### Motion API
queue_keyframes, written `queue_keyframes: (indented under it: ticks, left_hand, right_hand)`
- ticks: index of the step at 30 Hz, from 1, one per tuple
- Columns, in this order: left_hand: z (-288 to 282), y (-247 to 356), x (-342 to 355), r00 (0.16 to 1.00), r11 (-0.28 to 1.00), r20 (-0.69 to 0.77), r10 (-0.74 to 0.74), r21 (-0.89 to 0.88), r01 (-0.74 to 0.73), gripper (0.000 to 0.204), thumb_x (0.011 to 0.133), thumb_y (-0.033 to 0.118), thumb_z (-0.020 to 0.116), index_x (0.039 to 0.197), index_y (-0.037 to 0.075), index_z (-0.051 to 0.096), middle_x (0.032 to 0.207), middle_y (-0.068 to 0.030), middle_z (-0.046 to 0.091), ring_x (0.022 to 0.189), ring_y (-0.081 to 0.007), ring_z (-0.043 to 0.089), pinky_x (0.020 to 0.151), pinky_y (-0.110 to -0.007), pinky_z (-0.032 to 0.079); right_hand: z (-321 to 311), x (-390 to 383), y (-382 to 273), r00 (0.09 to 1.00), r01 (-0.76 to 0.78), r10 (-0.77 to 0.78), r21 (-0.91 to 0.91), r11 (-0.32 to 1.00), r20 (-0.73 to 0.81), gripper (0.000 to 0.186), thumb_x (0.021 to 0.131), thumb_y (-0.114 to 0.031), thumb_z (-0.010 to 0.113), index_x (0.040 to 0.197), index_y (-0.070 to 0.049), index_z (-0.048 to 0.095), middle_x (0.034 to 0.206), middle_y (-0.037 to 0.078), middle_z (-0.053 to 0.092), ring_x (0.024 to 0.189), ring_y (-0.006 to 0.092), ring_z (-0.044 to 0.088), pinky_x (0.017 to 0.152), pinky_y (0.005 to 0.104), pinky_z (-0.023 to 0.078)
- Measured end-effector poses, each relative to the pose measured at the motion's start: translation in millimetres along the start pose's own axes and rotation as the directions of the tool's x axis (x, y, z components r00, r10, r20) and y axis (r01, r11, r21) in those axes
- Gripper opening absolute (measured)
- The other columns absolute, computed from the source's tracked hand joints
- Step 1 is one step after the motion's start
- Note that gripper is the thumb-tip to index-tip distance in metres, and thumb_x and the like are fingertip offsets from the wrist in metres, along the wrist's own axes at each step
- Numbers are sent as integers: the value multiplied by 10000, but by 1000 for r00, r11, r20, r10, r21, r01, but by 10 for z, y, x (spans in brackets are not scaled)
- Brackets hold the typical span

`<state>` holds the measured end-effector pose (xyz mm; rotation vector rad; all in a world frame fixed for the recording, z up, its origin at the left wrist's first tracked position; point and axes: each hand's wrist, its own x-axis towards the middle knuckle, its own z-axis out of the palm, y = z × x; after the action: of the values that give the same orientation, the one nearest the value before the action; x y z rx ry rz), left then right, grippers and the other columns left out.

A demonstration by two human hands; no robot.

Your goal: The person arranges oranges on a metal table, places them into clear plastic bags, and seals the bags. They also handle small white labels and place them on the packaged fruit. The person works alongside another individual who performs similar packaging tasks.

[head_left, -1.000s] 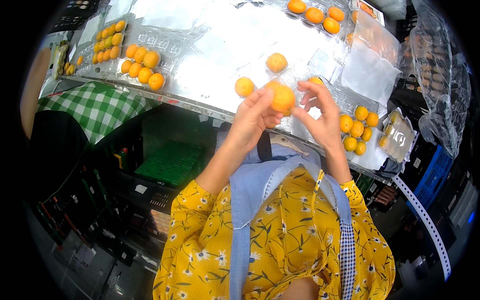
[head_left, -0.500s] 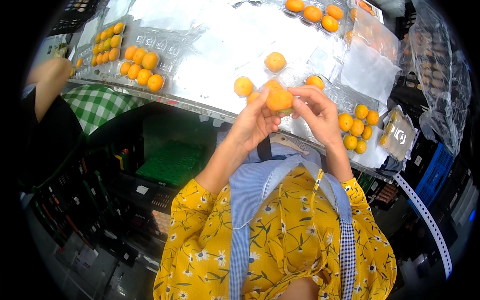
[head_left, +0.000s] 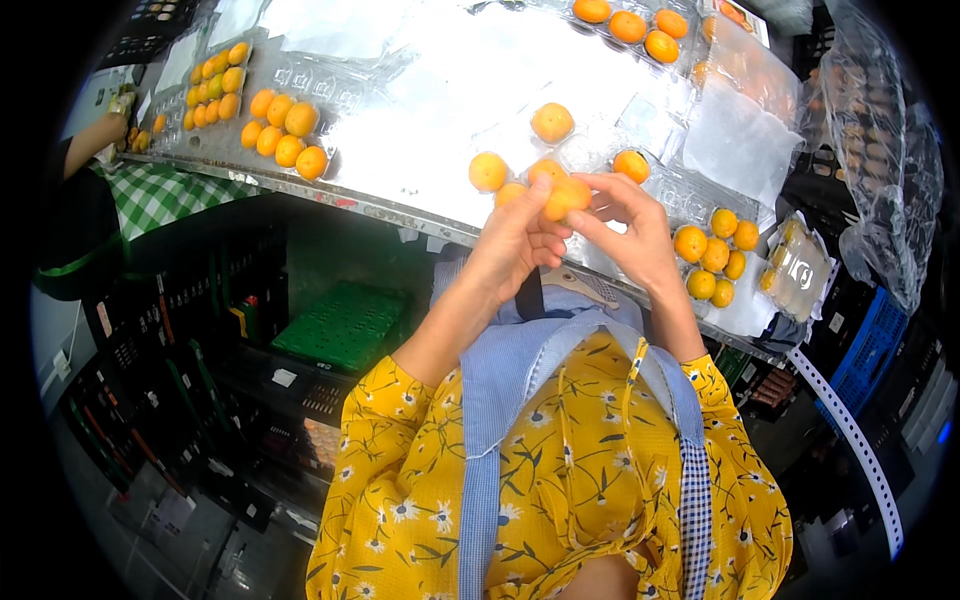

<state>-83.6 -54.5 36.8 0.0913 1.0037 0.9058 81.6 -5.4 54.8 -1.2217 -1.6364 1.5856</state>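
A mandarin [head_left: 568, 199] is held up between my two hands at the near edge of the table. The fingers of my left hand [head_left: 517, 240] pinch it from the left, and the thumb and fingers of my right hand [head_left: 633, 228] close on its right side. Just behind lie loose mandarins: one [head_left: 552, 122] farther off, one [head_left: 488, 171] to the left, and others partly hidden by my fingers. Right of them another mandarin [head_left: 631, 166] sits by a clear plastic punnet [head_left: 580, 152], whose outline is hard to make out.
Filled punnets stand at the near right [head_left: 713, 256], far right [head_left: 627, 27] and left [head_left: 285, 133]. Clear plastic bags [head_left: 865, 150] hang at the right. Below the table is a green crate [head_left: 342, 328]. At far left a co-worker's arm [head_left: 97, 137] reaches to the table.
The mandarin has turned and shifted slightly right and up in my fingers. At the left, the co-worker's arm has moved away toward the far side, and their checked green cloth has shifted left.
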Motion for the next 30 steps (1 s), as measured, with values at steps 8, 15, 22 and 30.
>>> queue_keyframes:
  ticks: [8,15,22,30]
  left_hand:
    - [41,-128,-19,966,965,-67,251,96,-244,365,975,398,455,1083,54,515,882,-69,617,694,-110,611,529,-230,514]
    - [37,-166,29,899,882,-17,437,201,-425,226,943,200,554,1104,43,532,868,-52,604,667,-83,574,537,-208,492]
    - [-31,-70,46,835,762,116,538,357,-540,206,926,135,564,1106,40,591,826,-30,602,653,-65,546,583,-196,461]
    - [-300,64,109,802,719,-77,593,499,-484,208,913,101,579,1102,15,593,941,-47,606,753,-64,557,606,-206,479]
  right_hand:
    - [-6,-53,163,997,-67,58,232,970,43,476,788,-129,737,1208,-6,549,1100,134,640,981,176,624,832,291,509]
    - [-46,-29,243,999,34,-33,-47,998,19,542,743,-110,773,1222,-19,537,1139,113,630,1003,195,619,867,318,500]
    - [-13,-2,232,998,-29,20,160,987,58,529,737,-75,764,1212,-11,541,1182,110,597,1034,197,603,877,307,511]
    - [-319,391,383,975,49,-160,-554,831,-154,504,712,-177,777,1155,-34,584,978,91,600,886,227,610,733,324,515]
